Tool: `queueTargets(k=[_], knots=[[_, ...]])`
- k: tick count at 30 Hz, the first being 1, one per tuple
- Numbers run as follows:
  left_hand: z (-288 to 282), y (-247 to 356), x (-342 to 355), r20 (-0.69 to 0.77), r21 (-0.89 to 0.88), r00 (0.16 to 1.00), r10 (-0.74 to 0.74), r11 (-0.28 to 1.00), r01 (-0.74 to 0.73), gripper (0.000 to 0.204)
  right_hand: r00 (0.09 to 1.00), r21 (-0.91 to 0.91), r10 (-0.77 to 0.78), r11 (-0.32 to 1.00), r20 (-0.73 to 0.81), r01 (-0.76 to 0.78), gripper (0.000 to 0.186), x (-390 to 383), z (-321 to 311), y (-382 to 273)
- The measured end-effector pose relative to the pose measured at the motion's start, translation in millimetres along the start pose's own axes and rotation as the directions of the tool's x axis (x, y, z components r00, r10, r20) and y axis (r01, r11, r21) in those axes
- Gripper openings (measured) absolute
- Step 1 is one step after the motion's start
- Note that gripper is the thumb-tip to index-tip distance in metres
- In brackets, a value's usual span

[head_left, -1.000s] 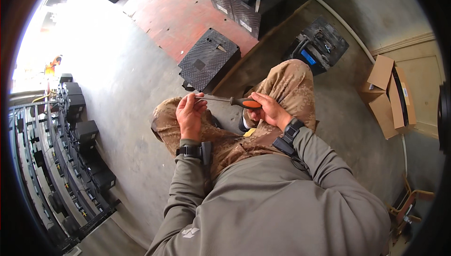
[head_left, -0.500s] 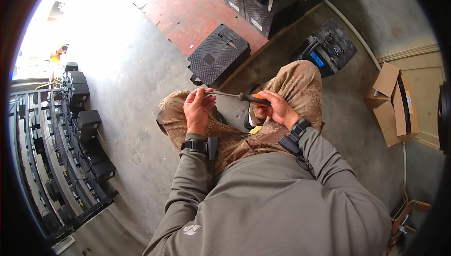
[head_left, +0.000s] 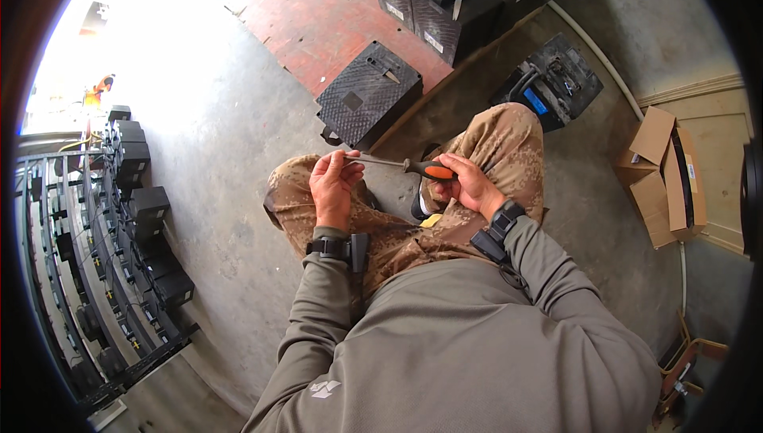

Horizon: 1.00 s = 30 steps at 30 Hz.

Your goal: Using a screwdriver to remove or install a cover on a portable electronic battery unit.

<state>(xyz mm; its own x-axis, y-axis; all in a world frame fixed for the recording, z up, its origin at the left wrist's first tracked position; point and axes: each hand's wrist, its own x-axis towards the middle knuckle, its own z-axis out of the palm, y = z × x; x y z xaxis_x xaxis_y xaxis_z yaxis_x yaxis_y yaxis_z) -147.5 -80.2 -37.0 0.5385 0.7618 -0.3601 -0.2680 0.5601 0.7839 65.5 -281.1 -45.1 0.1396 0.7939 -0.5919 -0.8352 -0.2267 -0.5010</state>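
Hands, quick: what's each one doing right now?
Left hand: closed, pinching the screwdriver toward the tip end of its metal shaft.
Right hand: closed, holding its orange and dark handle.

worn on head, left of fisheye pair | looks down from above grey shirt (head_left: 477,338) | sits close over shirt | takes in floor (head_left: 222,218) beyond it

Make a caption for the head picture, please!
Left hand and right hand hold a screwdriver, a black box beyond.

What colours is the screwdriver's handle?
The screwdriver's handle is orange and blackish grey; it shows best in the head view.
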Motion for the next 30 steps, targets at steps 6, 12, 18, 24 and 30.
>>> queueTargets(k=[6, 12, 18, 24, 30], knots=[[2, 0, 0, 0.001, 0.001, 1.000, 0.001, 1.000, -0.001, 0.017, 0.998, -0.031, -0.057, 0.998, 0.011, 0.057, 0.024, 3, -3, 3], [0, 1, 0, 0.021, -0.021, 1.000, 0.007, 1.000, -0.006, 0.017, 0.996, -0.052, 0.037, 0.998, 0.083, -0.033, 0.021, 1, -4, -3], [0, -1, -2, 0.020, -0.008, 1.000, 0.022, 1.000, -0.022, 0.018, 0.997, -0.011, -0.042, 0.999, 0.059, 0.043, 0.022, 0, -1, 1], [3, 1, -4, 0.007, -0.004, 1.000, 0.016, 1.000, -0.016, 0.021, 0.998, -0.036, -0.033, 0.999, 0.048, 0.035, 0.024, 7, -9, 4], [7, 4, -6, -0.007, -0.024, 1.000, 0.011, 1.000, -0.011, 0.025, 0.999, -0.092, -0.051, 0.994, 0.018, 0.052, 0.027, 8, -6, 4]])
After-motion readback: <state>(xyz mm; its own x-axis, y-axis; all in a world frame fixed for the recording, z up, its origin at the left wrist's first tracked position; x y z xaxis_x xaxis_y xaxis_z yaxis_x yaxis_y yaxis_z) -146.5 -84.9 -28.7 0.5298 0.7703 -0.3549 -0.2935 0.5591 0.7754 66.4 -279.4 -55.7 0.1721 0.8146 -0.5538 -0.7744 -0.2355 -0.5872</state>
